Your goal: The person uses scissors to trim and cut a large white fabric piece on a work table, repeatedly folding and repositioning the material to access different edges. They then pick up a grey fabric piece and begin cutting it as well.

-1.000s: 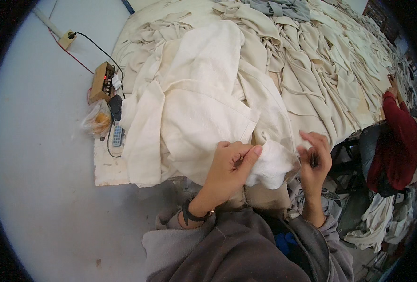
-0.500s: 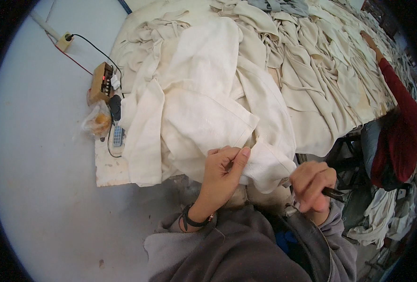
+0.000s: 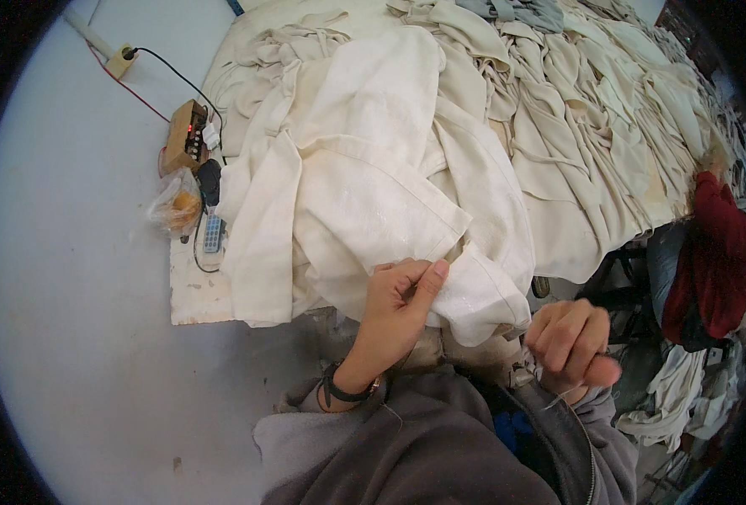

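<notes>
Both hands sit low in my view: the left hand (image 3: 402, 299) reaches up from a bent wrist, thumb and fingers pinching a fold of the cream garment (image 3: 364, 194), while the right hand (image 3: 570, 341) is curled shut near my chest, well clear of the cloth, and I cannot tell what it holds. That garment lies spread over the near end of the bench (image 3: 192, 295), its hem hanging off the edge between my hands. Bare grey floor (image 3: 70, 337) opens to the left beyond a small wooden box (image 3: 183, 136) and a remote (image 3: 213, 234), with more cream cloth heaped to the right.
</notes>
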Demonstrator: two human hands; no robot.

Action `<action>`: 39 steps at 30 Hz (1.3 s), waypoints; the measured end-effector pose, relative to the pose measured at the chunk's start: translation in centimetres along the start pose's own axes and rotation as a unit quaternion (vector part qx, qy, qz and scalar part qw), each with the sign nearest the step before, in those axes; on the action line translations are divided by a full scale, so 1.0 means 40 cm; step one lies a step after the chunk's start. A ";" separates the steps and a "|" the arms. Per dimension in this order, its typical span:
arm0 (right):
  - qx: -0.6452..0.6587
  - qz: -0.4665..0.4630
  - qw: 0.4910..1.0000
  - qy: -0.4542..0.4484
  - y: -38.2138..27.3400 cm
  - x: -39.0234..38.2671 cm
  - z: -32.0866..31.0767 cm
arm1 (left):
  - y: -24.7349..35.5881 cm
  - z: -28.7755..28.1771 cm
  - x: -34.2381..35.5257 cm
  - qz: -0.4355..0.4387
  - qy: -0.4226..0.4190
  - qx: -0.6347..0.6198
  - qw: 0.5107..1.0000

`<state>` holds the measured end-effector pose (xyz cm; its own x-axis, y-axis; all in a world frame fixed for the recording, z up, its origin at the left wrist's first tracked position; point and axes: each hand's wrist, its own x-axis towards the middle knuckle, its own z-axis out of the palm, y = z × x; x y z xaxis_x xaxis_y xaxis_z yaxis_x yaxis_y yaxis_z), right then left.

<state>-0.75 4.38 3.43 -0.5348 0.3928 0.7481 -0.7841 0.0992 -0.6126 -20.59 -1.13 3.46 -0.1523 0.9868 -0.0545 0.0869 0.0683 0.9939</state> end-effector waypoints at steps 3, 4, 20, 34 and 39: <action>-0.281 0.058 0.932 0.220 0.002 0.012 0.011 | 0.003 -0.001 -0.006 0.015 -0.013 -0.003 1.000; -0.292 0.150 0.901 0.284 0.007 0.012 0.014 | 0.005 -0.002 -0.008 0.029 -0.016 -0.002 0.999; -0.488 0.084 0.821 0.284 0.013 0.044 0.055 | 0.036 0.019 -0.037 0.085 -0.039 -0.014 0.996; -0.378 0.028 0.898 0.224 -0.010 0.041 0.069 | 0.040 0.030 -0.045 -0.021 0.011 -0.172 0.985; -0.451 0.156 0.837 0.268 -0.002 0.045 0.095 | 0.038 0.034 -0.045 -0.009 0.021 -0.187 0.982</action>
<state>-2.86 1.58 5.79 -0.2612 0.8579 0.4425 0.0522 0.4703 -0.8810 -18.83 -2.58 4.95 -0.1923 0.9784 -0.0757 -0.2818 0.0189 0.9593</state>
